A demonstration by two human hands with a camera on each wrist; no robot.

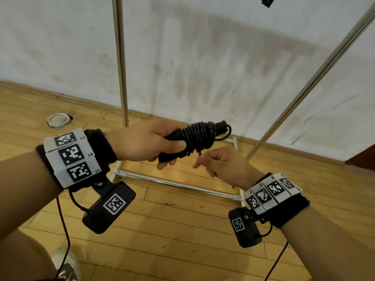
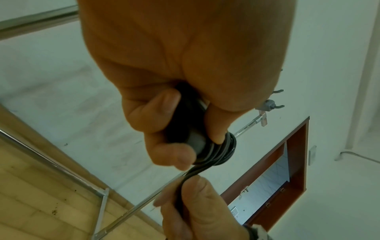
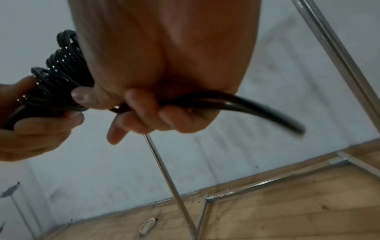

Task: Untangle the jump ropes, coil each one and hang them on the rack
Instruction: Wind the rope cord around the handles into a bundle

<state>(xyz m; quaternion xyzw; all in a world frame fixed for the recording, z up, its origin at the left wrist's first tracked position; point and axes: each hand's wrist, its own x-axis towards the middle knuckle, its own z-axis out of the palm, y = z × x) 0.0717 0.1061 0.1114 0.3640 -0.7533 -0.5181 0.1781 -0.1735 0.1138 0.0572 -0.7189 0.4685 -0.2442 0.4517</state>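
Both hands are raised in front of the rack [image 1: 121, 57]. Left hand [image 1: 142, 142], knuckles up, grips the handles of the coiled rope [image 1: 197, 136] held level. Right hand [image 1: 221, 163], just below and beside it, pinches the rope's loose end in curled fingers [image 3: 141, 104].

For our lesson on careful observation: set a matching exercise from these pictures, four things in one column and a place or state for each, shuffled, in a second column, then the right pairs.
Things
1. left hand
2. right hand
3. rope
4. white ring

Places or states
A. lies on the floor near the wall
B. grips the black handles
C. wound in coils round the handles
D. pinches the rope's loose end

Pairs: 1-B, 2-D, 3-C, 4-A
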